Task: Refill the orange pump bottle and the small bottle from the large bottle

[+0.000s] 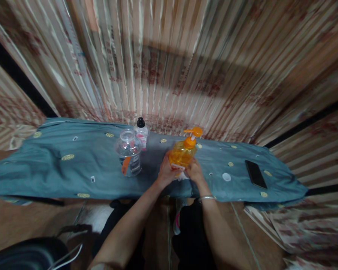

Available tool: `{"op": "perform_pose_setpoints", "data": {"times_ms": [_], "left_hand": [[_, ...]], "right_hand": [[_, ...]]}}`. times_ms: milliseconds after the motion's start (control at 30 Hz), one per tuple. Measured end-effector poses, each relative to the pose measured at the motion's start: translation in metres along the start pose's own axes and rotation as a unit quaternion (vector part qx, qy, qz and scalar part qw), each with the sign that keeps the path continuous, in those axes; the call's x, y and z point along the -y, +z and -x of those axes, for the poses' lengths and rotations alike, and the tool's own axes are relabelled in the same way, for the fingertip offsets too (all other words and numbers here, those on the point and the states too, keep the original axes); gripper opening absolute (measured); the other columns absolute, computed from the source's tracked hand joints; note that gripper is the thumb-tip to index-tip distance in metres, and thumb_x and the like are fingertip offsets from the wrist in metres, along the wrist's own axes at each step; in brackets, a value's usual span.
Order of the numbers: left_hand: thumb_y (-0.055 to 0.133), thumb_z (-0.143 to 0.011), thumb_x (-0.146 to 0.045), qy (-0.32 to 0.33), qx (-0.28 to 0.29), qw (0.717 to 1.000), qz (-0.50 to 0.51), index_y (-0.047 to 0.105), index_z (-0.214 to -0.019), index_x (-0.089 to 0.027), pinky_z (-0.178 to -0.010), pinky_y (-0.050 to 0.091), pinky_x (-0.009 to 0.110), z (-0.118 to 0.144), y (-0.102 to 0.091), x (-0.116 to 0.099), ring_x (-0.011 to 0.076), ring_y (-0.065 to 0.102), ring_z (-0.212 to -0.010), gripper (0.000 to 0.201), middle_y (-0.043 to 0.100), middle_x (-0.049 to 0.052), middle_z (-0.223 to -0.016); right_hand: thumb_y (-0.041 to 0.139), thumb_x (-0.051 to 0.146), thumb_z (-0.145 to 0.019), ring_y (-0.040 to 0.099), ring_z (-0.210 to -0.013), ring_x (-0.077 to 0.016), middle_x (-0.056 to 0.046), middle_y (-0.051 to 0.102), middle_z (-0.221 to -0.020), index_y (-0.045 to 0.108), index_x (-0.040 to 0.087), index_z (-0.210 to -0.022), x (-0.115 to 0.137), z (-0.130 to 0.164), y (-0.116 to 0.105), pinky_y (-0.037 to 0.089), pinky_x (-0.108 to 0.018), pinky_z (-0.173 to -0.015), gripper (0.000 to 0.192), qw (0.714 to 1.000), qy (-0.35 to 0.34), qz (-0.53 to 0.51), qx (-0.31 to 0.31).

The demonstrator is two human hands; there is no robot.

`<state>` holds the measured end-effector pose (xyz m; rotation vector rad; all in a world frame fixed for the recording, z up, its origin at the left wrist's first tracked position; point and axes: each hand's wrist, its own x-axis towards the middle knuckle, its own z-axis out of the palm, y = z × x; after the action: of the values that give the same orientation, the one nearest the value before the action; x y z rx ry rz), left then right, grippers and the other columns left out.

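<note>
An orange pump bottle [184,152] stands on a table covered with a blue-grey patterned cloth [73,165]. My left hand [165,171] grips its left side near the base. My right hand [195,171] holds its right side low down; a silver bangle sits on that wrist. Something white shows under the bottle between my hands. To the left stands a clear plastic jar [129,152] with an open mouth and an orange label. Behind the jar is a small clear bottle [142,132] with a black cap.
A black phone [255,174] lies flat on the cloth at the right, with a small white disc [226,176] beside it. Striped curtains [169,67] hang close behind the table. A dark round object [28,255] with white cables sits on the floor at lower left.
</note>
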<state>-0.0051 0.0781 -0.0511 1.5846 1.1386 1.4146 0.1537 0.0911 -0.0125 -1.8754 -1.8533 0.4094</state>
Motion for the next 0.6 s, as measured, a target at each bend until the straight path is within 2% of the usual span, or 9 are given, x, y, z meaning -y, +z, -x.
{"op": "perform_pose_setpoints", "data": {"times_ms": [100, 200, 300, 433, 533, 600], "left_hand": [[0.068, -0.094, -0.042, 0.005, -0.004, 1.0, 0.005, 0.061, -0.132, -0.019, -0.098, 0.056, 0.052, 0.0, 0.001, 0.0, 0.0266, 0.065, -0.115, 0.045, 0.064, 0.011, -0.131], [0.068, -0.094, -0.042, 0.008, -0.002, 1.0, 0.011, 0.061, -0.131, -0.019, -0.097, 0.056, 0.051, -0.001, 0.001, 0.0, 0.0262, 0.066, -0.113, 0.044, 0.065, 0.011, -0.13], [0.068, -0.094, -0.042, 0.009, 0.005, 1.0, 0.019, 0.061, -0.131, -0.019, -0.095, 0.057, 0.05, -0.001, -0.001, -0.001, 0.0259, 0.066, -0.112, 0.044, 0.065, 0.011, -0.129], [0.069, -0.094, -0.042, 0.004, 0.008, 1.0, 0.028, 0.06, -0.133, -0.019, -0.097, 0.056, 0.051, 0.0, -0.005, -0.001, 0.0266, 0.066, -0.114, 0.046, 0.064, 0.011, -0.131], [0.069, -0.093, -0.042, -0.002, 0.009, 0.999, 0.031, 0.06, -0.134, -0.019, -0.099, 0.055, 0.053, 0.0, -0.006, -0.001, 0.0275, 0.065, -0.116, 0.047, 0.064, 0.011, -0.132], [0.07, -0.093, -0.041, -0.006, 0.009, 0.999, 0.035, 0.059, -0.134, -0.019, -0.1, 0.054, 0.054, 0.0, -0.007, 0.0, 0.0281, 0.064, -0.118, 0.047, 0.064, 0.011, -0.132]], "right_hand": [[0.068, 0.013, -0.077, 0.069, -0.116, -0.0274, -0.013, 0.079, -0.109, 0.073, 0.019, -0.1, 0.0, 0.003, 0.004, 0.05, -0.03, -0.093, 0.025, 0.999, 0.03, -0.009, 0.026], [0.065, 0.006, -0.074, 0.074, -0.1, -0.0255, -0.01, 0.079, -0.092, 0.073, 0.02, -0.083, 0.0, 0.006, 0.005, 0.049, -0.027, -0.082, 0.018, 0.997, 0.055, -0.031, 0.039], [0.062, 0.008, -0.076, 0.073, -0.084, -0.0233, -0.006, 0.074, -0.074, 0.067, 0.022, -0.071, -0.006, 0.008, 0.001, 0.046, -0.026, -0.074, 0.016, 0.994, 0.079, -0.074, 0.018], [0.062, 0.025, -0.078, 0.063, -0.068, -0.02, 0.001, 0.063, -0.06, 0.058, 0.024, -0.068, -0.017, 0.007, -0.013, 0.044, -0.027, -0.066, 0.011, 0.978, 0.094, -0.176, -0.063], [0.063, 0.046, -0.077, 0.051, -0.054, -0.0161, 0.006, 0.055, -0.055, 0.055, 0.025, -0.069, -0.017, 0.001, -0.025, 0.041, -0.026, -0.055, 0.025, 0.948, 0.072, -0.291, -0.105], [0.065, 0.056, -0.073, 0.046, -0.049, -0.0133, 0.007, 0.055, -0.055, 0.056, 0.024, -0.073, -0.007, -0.005, -0.035, 0.039, -0.025, -0.05, 0.033, 0.919, 0.04, -0.374, -0.116]]}}
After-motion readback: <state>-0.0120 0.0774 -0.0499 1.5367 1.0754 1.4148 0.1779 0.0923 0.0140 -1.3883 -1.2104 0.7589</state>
